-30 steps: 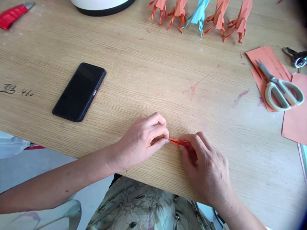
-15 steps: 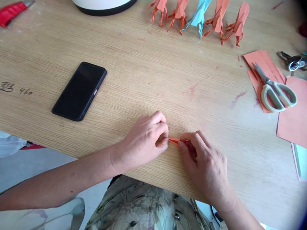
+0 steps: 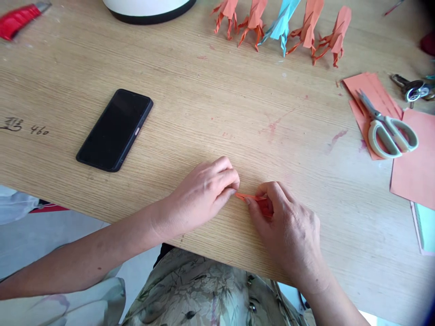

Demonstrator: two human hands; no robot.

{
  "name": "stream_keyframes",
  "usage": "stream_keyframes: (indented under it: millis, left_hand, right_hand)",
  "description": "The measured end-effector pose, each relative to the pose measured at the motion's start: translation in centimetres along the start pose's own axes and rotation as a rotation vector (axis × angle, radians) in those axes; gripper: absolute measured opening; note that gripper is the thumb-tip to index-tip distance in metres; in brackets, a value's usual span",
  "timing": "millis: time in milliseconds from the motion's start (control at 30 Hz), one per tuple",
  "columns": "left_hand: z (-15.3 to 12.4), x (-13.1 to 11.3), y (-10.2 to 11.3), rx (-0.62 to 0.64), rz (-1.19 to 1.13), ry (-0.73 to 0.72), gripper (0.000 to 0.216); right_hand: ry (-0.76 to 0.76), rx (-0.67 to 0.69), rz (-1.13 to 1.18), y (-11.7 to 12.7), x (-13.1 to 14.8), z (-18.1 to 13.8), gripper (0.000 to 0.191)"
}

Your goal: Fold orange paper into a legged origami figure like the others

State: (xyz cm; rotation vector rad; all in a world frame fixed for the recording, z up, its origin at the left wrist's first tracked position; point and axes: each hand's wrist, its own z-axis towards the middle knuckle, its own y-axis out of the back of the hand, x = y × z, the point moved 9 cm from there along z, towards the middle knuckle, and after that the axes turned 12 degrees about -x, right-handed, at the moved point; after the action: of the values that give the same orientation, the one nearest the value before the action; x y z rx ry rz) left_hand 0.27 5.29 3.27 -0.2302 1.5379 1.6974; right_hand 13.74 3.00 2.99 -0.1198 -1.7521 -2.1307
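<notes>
Folded orange paper [image 3: 265,207] is located at the near side of the wooden table [image 3: 190,113], between the two hands. Right hand [image 3: 292,226]: thumb and fingers clamped on the paper's right part. Left hand [image 3: 207,192]: thumb and forefinger pinched together at its narrow left tip. Farther and left, a black phone [image 3: 114,130] lies flat. At right, scissors [image 3: 380,119] rest on orange paper pieces [image 3: 370,83], handles overlapping a larger orange sheet [image 3: 416,167]. At the far side, five paper figures [image 3: 280,29] form a row: four orange, the middle one blue.
</notes>
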Motion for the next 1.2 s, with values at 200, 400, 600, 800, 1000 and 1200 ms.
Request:
stream_keyframes:
  millis: [200,400,600,800,1000,1200]
  left_hand:
    - [-2.4,-1.5,1.7,-0.086,0.049,-0.203,0.026]
    - [-4.7,-3.6,0.7,0.024,0.365,-0.481,0.034]
    - [-4.8,-3.6,0.3,0.08,0.478,-0.525,0.035]
    - [-4.2,-3.0,1.3,0.009,0.331,-0.4,0.031]
    - [-1.9,-1.5,0.9,-0.047,0.063,-0.156,0.013]
    - [-0.4,-1.6,-0.1,0.003,0.048,-0.166,0.015]
  right_hand:
    - [-0.008,0.001,-0.017,-0.1,-0.1,-0.1,0.018]
    - [-0.006,-0.008,-0.013,0.0,0.0,0.0,0.021]
    - [0.004,-0.009,-0.01,-0.1,0.0,0.0,0.022]
    - [0.008,-0.009,-0.012,-0.2,-0.1,0.0,0.02]
    - [0.008,-0.007,-0.023,-0.2,-0.1,-0.1,0.018]
    - [0.025,-0.022,-0.02,-0.1,0.0,-0.2,0.018]
